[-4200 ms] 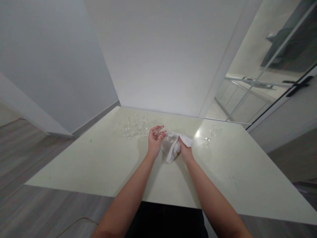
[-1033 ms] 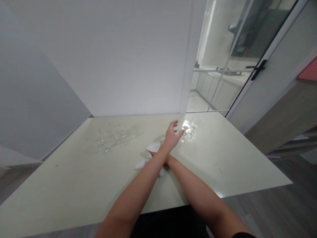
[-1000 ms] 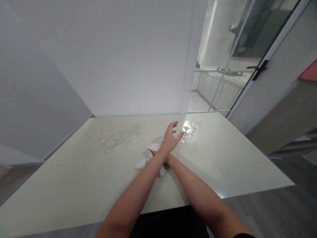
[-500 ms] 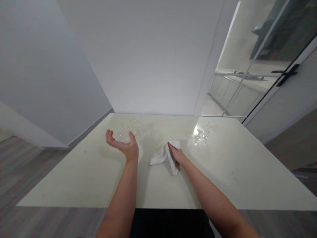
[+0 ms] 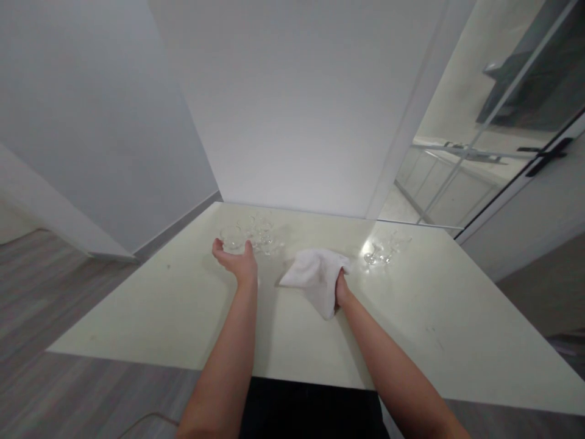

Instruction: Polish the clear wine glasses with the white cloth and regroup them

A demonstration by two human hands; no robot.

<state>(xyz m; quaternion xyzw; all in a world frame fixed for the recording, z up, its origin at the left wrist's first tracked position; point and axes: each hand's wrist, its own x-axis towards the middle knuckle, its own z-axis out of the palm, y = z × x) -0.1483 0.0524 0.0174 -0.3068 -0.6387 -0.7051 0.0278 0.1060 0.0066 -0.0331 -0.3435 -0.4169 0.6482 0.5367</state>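
Note:
My left hand (image 5: 237, 261) reaches to a clear glass (image 5: 231, 235) at the table's left rear, its thumb and fingers apart on either side of the glass. Whether the skin touches it I cannot tell. Several more clear glasses (image 5: 264, 231) stand close by on the right, their outlines faint. A white cloth (image 5: 315, 274) hangs spread from my right hand (image 5: 341, 288), which is closed on its right side; some fingers are hidden behind the fabric.
Another group of clear glasses (image 5: 380, 253) stands at the right rear of the pale glossy table (image 5: 183, 311). Behind the table rises a white wall (image 5: 301, 122). A glass-paned door (image 5: 457, 164) with a black handle is on the right.
My left hand has moved forward to the glass at the left. In my right hand the cloth has spread wider and come up a little. The view has tilted slightly.

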